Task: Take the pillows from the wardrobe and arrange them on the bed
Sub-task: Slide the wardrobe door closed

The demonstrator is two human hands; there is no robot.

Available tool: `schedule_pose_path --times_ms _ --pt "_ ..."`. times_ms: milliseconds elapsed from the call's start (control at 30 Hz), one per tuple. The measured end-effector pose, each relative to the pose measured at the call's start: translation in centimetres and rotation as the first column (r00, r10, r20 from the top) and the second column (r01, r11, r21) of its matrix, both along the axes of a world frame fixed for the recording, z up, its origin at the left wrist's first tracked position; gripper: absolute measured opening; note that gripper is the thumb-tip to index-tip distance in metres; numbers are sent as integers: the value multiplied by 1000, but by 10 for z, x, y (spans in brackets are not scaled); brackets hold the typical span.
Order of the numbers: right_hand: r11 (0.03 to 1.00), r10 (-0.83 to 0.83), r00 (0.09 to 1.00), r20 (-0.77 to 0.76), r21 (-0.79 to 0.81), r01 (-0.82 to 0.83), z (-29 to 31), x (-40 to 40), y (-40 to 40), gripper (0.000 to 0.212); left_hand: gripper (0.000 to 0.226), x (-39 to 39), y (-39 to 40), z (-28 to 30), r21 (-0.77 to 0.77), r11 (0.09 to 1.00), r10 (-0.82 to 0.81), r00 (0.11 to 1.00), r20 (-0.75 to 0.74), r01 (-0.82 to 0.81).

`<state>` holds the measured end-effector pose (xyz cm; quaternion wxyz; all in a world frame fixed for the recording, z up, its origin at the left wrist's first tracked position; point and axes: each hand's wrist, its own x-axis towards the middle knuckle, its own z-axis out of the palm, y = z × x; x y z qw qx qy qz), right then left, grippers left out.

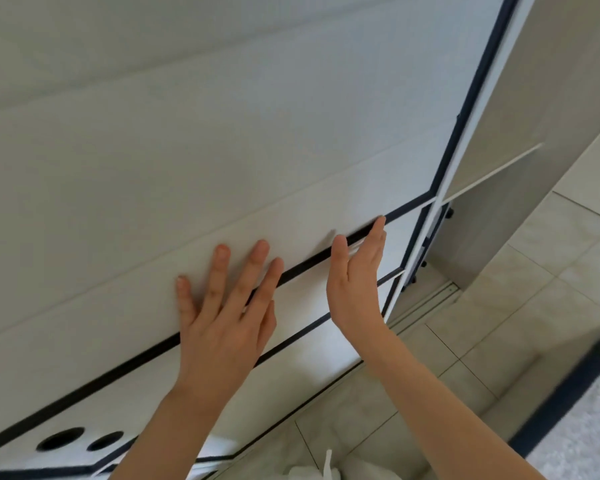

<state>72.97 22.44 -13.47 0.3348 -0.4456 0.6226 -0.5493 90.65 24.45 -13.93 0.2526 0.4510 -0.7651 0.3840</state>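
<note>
A white wardrobe sliding door [222,133] with dark trim fills most of the view. My left hand [222,313] lies flat on the door, fingers spread. My right hand [357,282] is held edge-on just right of it, fingers straight and together, its fingertips at the door's dark horizontal strip [312,261]. Neither hand holds anything. To the right the wardrobe is open, showing an inner shelf [492,174] with nothing visible on it. No pillow is in view. A corner of the bed [582,431] with a dark edge shows at the lower right.
Pale floor tiles [499,323] run between the wardrobe and the bed. The door's floor track [430,303] lies at the wardrobe's foot. A panel with two round holes [77,439] sits at the lower left. Something white [312,471] shows at the bottom edge.
</note>
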Motion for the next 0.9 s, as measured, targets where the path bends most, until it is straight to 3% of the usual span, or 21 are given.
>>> schedule_pose_path --times_ms 200,667,900 --pt "1000 -8 998 60 -24 9 -6 6 -10 85 62 -7 -14 -12 -70 992 110 990 91 -103" --pt "984 -148 989 19 -93 149 -16 -54 -50 67 65 -82 -49 -15 -89 990 122 980 160 -109" --pt "979 -185 983 -19 -91 183 -21 -107 -76 68 65 -133 -70 -14 -63 990 141 950 279 -129"
